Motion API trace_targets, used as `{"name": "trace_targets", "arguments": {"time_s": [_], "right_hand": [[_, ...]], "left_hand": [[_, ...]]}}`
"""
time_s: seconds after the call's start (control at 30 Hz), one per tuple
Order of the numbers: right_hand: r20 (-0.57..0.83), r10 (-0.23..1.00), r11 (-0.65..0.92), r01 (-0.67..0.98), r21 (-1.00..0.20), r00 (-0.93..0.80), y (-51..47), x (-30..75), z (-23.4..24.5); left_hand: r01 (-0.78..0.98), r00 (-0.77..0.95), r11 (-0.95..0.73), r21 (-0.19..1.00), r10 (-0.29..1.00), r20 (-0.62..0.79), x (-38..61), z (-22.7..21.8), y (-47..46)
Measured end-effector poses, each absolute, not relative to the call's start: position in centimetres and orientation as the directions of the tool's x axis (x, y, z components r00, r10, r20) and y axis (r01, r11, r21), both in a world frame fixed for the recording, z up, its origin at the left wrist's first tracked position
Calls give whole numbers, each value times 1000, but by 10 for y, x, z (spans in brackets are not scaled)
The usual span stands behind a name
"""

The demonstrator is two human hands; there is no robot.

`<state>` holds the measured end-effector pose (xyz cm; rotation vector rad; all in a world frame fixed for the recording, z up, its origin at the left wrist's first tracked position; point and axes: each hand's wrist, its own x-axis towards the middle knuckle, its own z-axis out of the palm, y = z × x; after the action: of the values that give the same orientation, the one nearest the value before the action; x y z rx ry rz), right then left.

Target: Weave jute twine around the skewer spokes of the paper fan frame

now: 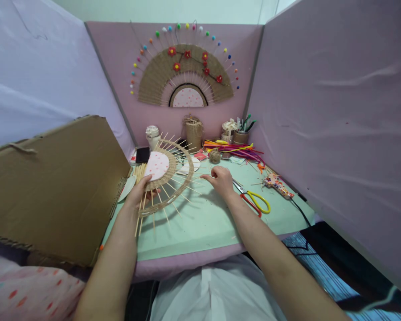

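My left hand (141, 191) grips a half-round fan frame (167, 176) by its straight edge, thumb on top and fingers beneath. The frame has a white centre with pink-red spots, a woven twine band around it, and thin wooden sticks spreading outward. A second, narrower twine band (191, 171) crosses the sticks farther out. To the right of the stick tips is my right hand (221, 180), thumb and fingers closed in a pinch. Whatever it pinches, perhaps a twine end, is too thin to make out. Scissors (254, 200) with red and yellow handles lie beside my right forearm.
A patterned glue gun (278, 186) with a black cord lies at right. Behind are a twine ball (214, 156), coloured pipe cleaners (240, 149), a twine-wrapped can (194, 133) and a jar (153, 136). Cardboard (56, 187) stands at left. A finished fan (187, 62) hangs on the back panel.
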<state>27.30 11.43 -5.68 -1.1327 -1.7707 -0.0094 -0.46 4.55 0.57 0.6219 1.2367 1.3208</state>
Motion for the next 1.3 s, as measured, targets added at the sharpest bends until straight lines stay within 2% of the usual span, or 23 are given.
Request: {"name": "trace_targets", "arguments": {"time_s": [0.23, 0.37, 0.63, 0.7, 0.8, 0.87, 1.03, 1.3], "right_hand": [[723, 688, 591, 630, -504, -67, 116, 276, -58], [666, 746, 552, 552, -624, 7, 117, 276, -60], [500, 853, 457, 245, -855, 153, 118, 274, -54], [450, 883, 429, 163, -889, 131, 118, 273, -53], [391, 921, 388, 88, -917, 9, 118, 271, -52], [371, 929, 371, 76, -925, -21, 118, 269, -53], [394, 916, 387, 89, -918, 74, 118, 269, -52], [505, 849, 452, 282, -846, 154, 115, 272, -54]], "left_hand": [[-335, -143, 219, 917, 950, -279, -6, -1, 47], [-358, -138, 225, 906, 947, -290, -9, -3, 49], [-443, -54, 307, 842, 929, -367, -5, 4, 44], [-430, -21, 335, 839, 925, -380, -1, 3, 42], [-399, 41, 344, 850, 933, -358, 4, -1, 40], [-382, 65, 341, 859, 937, -343, 4, -3, 39], [-377, 27, 308, 873, 946, -322, -3, -2, 40], [-353, -44, 262, 898, 954, -296, -8, 1, 41]]}}
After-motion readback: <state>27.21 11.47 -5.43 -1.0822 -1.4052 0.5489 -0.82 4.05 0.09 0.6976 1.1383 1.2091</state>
